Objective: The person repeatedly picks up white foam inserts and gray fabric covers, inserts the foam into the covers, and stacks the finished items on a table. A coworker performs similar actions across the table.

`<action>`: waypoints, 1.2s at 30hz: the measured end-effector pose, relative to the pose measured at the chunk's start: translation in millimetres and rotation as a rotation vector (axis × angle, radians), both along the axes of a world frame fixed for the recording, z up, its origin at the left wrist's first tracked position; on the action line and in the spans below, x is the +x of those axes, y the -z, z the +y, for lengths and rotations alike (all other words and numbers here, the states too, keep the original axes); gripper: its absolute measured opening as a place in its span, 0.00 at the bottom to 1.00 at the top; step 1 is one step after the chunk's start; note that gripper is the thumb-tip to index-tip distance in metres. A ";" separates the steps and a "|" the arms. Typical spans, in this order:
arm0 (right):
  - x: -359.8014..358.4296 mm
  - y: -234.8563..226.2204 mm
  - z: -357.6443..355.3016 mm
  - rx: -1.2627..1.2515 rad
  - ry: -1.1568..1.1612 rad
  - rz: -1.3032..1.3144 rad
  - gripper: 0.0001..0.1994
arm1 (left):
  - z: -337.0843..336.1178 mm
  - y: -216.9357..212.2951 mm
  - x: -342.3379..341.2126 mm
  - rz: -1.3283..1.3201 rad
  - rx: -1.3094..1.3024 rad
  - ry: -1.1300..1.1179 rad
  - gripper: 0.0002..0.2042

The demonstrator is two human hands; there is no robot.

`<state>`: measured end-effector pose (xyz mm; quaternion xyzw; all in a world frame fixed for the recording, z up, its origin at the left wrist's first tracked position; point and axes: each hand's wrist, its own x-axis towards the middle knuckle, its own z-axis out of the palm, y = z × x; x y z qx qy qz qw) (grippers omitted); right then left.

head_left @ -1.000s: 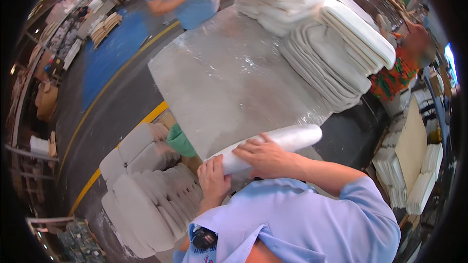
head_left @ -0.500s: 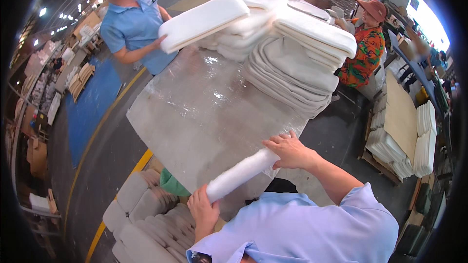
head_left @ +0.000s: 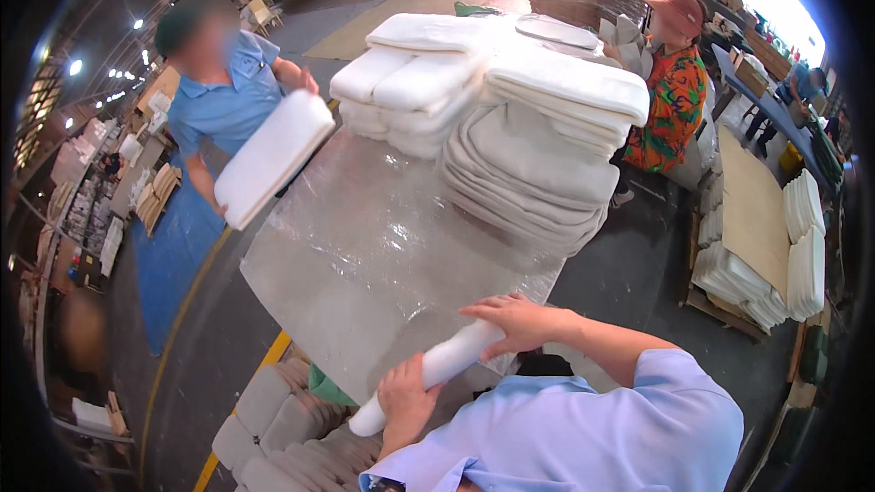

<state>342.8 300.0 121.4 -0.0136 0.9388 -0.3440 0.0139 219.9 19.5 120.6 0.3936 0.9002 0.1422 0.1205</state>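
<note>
A long white roll lies slantwise across the near edge of the plastic-covered table; I cannot tell whether it is film or soft padding. My left hand is closed over its left part, and the rounded left end sticks out past the hand. My right hand is closed over the far right end and hides it. Beyond my hands stand a stack of folded grey-white pads and, behind and left of it, a pile of white pads.
At the left a co-worker in blue carries a white pad. Another person in a patterned shirt stands beyond the stacks. Grey cushions lie low at my left. A loaded pallet stands at the right.
My hands and the roll have shifted down and to the left, and the left hand now sits farther in from the roll's end. The co-worker in blue has drawn the white pad off the pile.
</note>
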 end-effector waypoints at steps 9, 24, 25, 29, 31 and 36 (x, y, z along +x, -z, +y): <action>-78.0 12.0 236.3 0.198 0.676 0.079 0.38 | 24.9 -4.5 -16.2 0.091 -0.021 0.018 0.24; -94.3 73.2 285.4 0.149 0.837 -0.019 0.31 | 18.3 2.4 2.2 0.096 0.011 -0.069 0.24; -93.5 73.8 279.7 0.210 0.822 -0.022 0.31 | 18.2 2.9 2.8 0.108 0.002 -0.065 0.24; -96.3 71.6 271.1 0.258 0.849 -0.040 0.29 | 14.8 3.7 4.9 0.141 0.016 -0.048 0.24; -97.9 75.0 270.8 0.251 0.874 -0.032 0.28 | 16.0 6.8 5.8 0.143 0.052 -0.034 0.23; -106.5 95.2 272.1 0.152 0.892 -0.020 0.26 | 3.8 7.0 14.9 0.155 0.078 -0.042 0.25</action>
